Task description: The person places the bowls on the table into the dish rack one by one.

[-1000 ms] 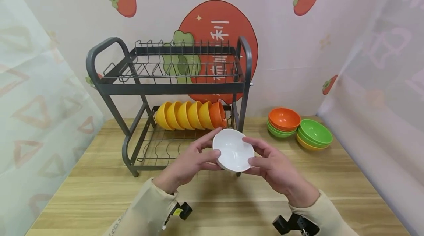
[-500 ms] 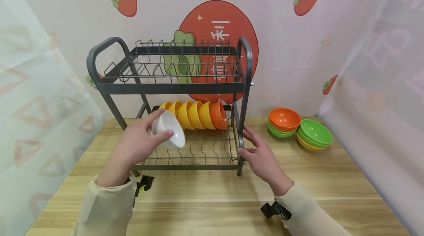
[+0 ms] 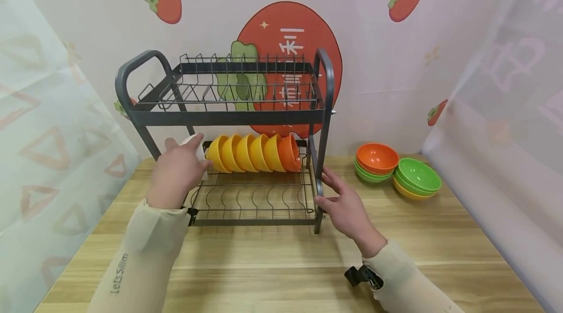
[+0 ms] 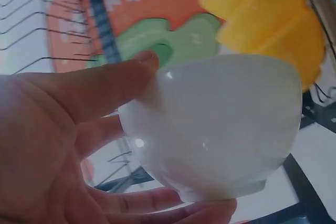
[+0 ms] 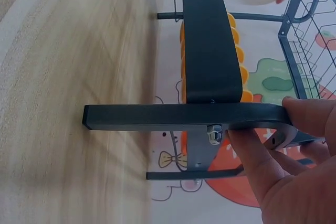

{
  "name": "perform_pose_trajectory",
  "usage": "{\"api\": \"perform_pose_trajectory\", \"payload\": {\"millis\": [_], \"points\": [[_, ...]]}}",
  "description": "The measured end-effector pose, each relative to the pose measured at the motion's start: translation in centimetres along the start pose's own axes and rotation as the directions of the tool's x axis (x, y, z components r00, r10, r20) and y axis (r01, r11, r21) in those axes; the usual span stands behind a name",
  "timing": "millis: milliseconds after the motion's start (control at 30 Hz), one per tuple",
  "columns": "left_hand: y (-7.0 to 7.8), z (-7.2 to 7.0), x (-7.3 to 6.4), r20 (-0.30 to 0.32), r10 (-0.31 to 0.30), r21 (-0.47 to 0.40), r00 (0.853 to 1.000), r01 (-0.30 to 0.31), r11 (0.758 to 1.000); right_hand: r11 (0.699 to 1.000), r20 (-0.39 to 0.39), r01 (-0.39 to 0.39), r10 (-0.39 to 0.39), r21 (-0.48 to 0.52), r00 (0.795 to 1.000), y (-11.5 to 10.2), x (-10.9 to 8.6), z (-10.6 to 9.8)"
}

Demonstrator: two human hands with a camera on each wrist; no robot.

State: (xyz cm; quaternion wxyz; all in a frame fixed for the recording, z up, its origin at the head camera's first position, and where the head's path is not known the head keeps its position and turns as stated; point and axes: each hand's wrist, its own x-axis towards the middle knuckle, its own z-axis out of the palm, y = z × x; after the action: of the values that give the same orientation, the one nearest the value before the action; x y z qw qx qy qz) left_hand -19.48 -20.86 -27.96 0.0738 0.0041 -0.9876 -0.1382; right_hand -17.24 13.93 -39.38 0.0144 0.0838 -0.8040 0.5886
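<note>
In the left wrist view my left hand (image 3: 176, 171) grips a white bowl (image 4: 220, 124), thumb near the rim and fingers under the base. The bowl is mostly hidden behind the hand in the head view. It is at the left end of a row of yellow bowls (image 3: 246, 154), which stand on edge on the lower tier of a dark two-tier dish rack (image 3: 228, 117). One orange bowl (image 3: 288, 153) ends that row on the right. My right hand (image 3: 349, 210) holds the rack's right front post between thumb and fingers.
Right of the rack, two stacks of bowls stand on the wooden table (image 3: 272, 269): an orange-topped stack (image 3: 377, 157) and a green-topped stack (image 3: 418, 176). The rack's upper wire tier (image 3: 237, 91) overhangs the lower one. A printed cloth (image 3: 374, 69) hangs behind.
Both hands held the white bowl in front of the rack. The right hand then left it for the rack post. My left hand carried the bowl left and back to the row's end.
</note>
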Motion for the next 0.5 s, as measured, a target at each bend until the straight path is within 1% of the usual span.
{"api": "perform_pose_trajectory", "payload": {"millis": [133, 300, 400, 500], "points": [[-0.4, 1.0, 1.5, 0.016, 0.021, 0.063, 1.0, -0.022, 0.998, 1.0, 0.0, -0.001, 0.001, 0.004, 1.0, 0.2, 0.0, 0.1], [-0.7, 2.1, 3.2, 0.063, 0.018, 0.062, 0.998, -0.022, 0.998, 1.0, -0.001, 0.002, -0.002, 0.0, 1.0, 0.2, -0.1, 0.1], [-0.9, 2.5, 4.1, 0.065, 0.046, 0.061, 0.997, -0.05, 0.997, 1.0, 0.0, 0.005, -0.005, -0.003, 1.0, 0.2, -0.1, 0.1], [-1.1, 3.0, 5.1, 0.061, 0.097, 0.077, 0.993, -0.101, 0.992, 1.0, -0.003, 0.011, -0.011, -0.007, 1.0, 0.1, -0.1, 0.1]]}}
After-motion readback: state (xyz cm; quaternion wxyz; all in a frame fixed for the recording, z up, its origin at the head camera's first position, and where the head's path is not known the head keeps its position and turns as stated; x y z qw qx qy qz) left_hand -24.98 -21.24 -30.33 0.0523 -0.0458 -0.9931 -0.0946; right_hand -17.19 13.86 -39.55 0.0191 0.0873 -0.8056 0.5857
